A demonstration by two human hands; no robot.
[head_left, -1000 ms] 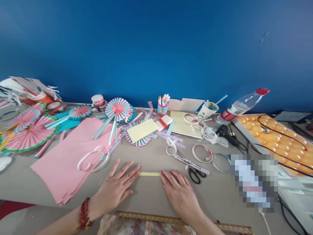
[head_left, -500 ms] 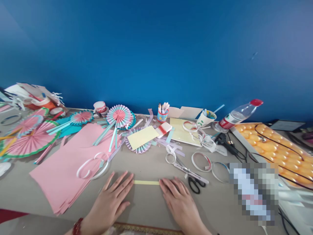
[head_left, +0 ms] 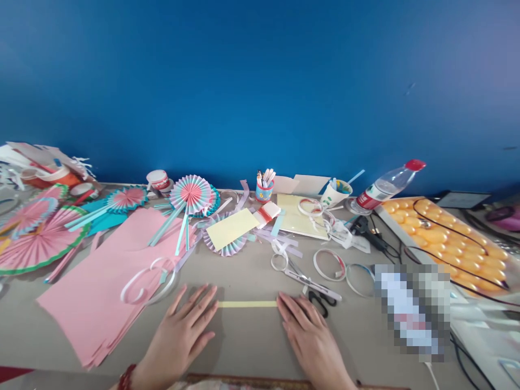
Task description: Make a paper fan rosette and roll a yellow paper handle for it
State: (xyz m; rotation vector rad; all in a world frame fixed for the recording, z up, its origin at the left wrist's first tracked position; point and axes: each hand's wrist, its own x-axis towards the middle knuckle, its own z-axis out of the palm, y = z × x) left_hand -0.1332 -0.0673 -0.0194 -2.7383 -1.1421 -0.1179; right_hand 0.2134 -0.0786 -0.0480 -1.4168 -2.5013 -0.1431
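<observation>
A narrow pale yellow paper strip point(head_left: 247, 304) lies flat on the grey table between my hands. My left hand point(head_left: 184, 322) is palm down with fingers spread, its fingertips at the strip's left end. At the other end, my right hand point(head_left: 306, 330) also rests flat, its fingertips touching the strip. Scissors with black handles point(head_left: 320, 301) lie just beyond my right fingers, partly covered by a white cutter knife point(head_left: 312, 285). Left of my left hand is a stack of pink paper point(head_left: 97, 281) with white curled tape point(head_left: 162, 281) on it.
Folded paper fans point(head_left: 190, 195) and a pale yellow sheet point(head_left: 231, 228) lie behind my hands. Toward the right are tape rolls point(head_left: 330, 265), a glue gun point(head_left: 369, 233), a tilted plastic bottle point(head_left: 384, 189), cables and an orange bubbled board point(head_left: 450, 244). A blue wall point(head_left: 260, 92) stands behind.
My right hand has slid right along the strip, so more of the strip shows between my hands. The left hand stays nearly in place while the view has shifted slightly.
</observation>
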